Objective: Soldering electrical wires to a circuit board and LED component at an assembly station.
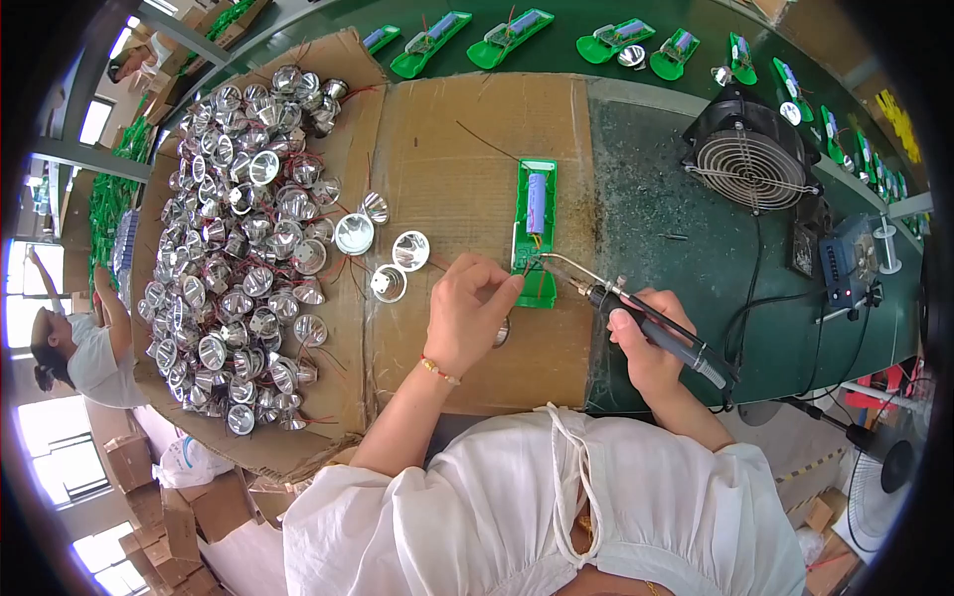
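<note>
head camera, and the action sits at the centre of the frame: an open green casing (547,289) lies upright in the picture on a flat sheet of cardboard (467,129), a blue-violet battery cell (537,204) in its upper half, thin wires below that. right hand (651,343), just right of centre, is wrapped around the handle of a soldering iron (686,350), its tip pointing left at the casing's lower half, a thin metal tube (576,266) running alongside. left hand (472,303), over from the lower left of centre, has thumb and forefinger drawn close together at that same spot; whether they pinch a wire, i cannot tell, it's too small! a silvery reflector (502,332) peeks out beside that hand, partly hidden. out left, a great heap of reflectors (238,248) fills a cardboard tray (338,452), with a few loose ones (410,250) between heap and hand. upper right, a black fan (750,164) with a round wire guard; far right, a blue control box (845,273). along the top edge, more green casings (509,38) in a row, and a co-worker (84,343) at the left edge.
</note>
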A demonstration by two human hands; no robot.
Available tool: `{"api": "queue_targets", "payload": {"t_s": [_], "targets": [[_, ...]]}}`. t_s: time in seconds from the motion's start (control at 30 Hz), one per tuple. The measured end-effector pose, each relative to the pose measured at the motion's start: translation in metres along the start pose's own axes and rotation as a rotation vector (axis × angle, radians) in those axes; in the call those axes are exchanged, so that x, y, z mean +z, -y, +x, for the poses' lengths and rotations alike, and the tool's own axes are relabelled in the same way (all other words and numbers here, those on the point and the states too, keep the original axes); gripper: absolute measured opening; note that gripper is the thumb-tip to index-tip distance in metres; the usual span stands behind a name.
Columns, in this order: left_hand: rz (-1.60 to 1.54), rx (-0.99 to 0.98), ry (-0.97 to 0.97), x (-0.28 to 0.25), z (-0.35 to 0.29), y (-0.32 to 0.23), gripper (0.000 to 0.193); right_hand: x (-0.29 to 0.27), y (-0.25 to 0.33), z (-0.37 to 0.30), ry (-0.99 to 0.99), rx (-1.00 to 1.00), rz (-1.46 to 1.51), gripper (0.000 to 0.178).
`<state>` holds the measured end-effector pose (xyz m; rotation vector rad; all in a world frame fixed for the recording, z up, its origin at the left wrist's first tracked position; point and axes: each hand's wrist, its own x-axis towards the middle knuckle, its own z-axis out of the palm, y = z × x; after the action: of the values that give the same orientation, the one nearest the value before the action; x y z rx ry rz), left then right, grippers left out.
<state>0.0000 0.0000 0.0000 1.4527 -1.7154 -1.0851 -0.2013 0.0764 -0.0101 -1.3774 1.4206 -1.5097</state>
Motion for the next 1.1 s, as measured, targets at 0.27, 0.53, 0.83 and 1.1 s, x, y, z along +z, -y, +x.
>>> {"api": "queue_targets", "payload": {"t_s": [0.27,0.53,0.83,1.1], "targets": [[-0.025,0.036,0.024,-0.003,0.002,0.003,0.012,0.009,0.002,-0.001,-0.093,0.062,0.074,0.016],[-0.048,0.048,0.012,0.000,0.004,0.004,0.012,0.009,0.006,-0.005,-0.099,0.142,0.075,0.017],[-0.007,0.029,0.052,-0.003,0.004,0.002,0.011,0.006,0.004,-0.004,-0.132,0.129,0.202,0.018],[-0.021,0.034,0.042,-0.001,0.004,0.001,0.013,0.009,0.002,-0.003,-0.100,0.127,0.187,0.018]]}}
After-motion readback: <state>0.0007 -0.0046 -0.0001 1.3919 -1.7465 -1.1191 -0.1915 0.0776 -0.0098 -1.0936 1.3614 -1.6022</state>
